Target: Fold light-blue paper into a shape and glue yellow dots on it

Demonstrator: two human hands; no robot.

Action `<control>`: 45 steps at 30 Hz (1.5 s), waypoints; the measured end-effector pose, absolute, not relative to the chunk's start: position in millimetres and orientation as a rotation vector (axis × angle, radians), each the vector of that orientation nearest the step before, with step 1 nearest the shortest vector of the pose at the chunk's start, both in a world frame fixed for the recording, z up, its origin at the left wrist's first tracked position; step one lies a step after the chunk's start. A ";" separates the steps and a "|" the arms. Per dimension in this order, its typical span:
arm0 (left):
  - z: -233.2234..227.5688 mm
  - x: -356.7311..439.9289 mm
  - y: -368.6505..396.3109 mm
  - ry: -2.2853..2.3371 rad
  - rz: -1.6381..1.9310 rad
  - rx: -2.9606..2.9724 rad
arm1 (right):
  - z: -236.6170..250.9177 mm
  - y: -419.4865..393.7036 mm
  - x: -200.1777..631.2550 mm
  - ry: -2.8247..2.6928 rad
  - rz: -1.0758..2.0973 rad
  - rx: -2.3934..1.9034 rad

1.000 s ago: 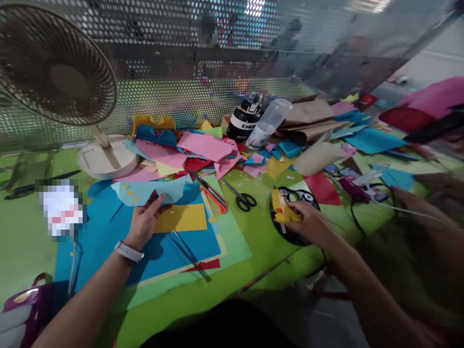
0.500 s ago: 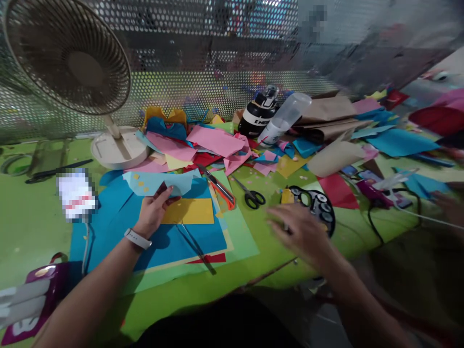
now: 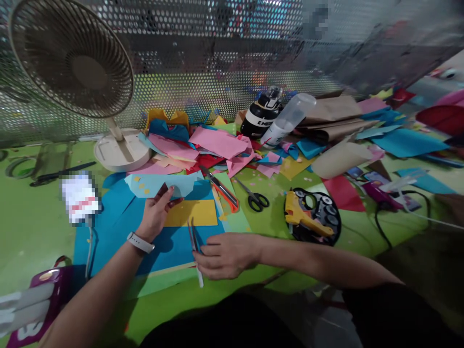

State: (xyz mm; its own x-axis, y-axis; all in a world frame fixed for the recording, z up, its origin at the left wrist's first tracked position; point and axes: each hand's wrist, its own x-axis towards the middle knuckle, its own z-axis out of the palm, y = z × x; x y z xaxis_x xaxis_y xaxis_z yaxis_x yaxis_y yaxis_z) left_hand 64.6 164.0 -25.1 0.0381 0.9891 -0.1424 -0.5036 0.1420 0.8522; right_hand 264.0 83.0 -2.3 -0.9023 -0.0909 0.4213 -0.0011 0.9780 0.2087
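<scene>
My left hand, with a white watch at the wrist, pinches the lower edge of a light blue cut paper that carries small yellow pieces. Under and beside that hand lies a yellow paper strip on larger blue sheets. My right hand has its fingers closed on metal tweezers, whose tips point away from me, near the strip's lower edge. To the right of the sheets lie an orange utility knife and black-handled scissors.
A yellow tool lies across a dark round tray at right. Paper scraps, a black bottle and a clear bottle line the back. A fan stands at left, near a cabled device.
My right hand has swung left from beside the round tray to the tweezers and taken hold of them. The tweezers have turned more upright in view. My left hand keeps the light blue paper.
</scene>
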 end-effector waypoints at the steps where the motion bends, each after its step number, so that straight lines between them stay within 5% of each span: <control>1: -23.4 64.7 163.5 0.897 1.311 0.706 | -0.2 83.4 263.4 -2.598 -0.236 0.031; 11: -4.3 71.4 145.3 1.091 1.169 0.887 | 6.6 100.8 236.3 -1.339 0.938 -0.941; 21: 1.2 74.6 139.2 1.126 1.150 1.030 | 4.9 103.2 233.2 -1.701 0.816 -0.945; 45: -5.5 74.9 142.1 1.104 1.150 0.874 | 1.7 100.4 246.2 -1.432 1.255 -0.801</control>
State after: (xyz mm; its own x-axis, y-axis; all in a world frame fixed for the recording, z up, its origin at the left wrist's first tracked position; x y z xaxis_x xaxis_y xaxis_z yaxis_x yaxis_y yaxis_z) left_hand 74.9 142.1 -5.5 0.0430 0.9767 -0.2102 -0.2504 0.2142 0.9441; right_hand 246.2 100.4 1.7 -0.2535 0.9311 0.2622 -0.1381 0.2334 -0.9625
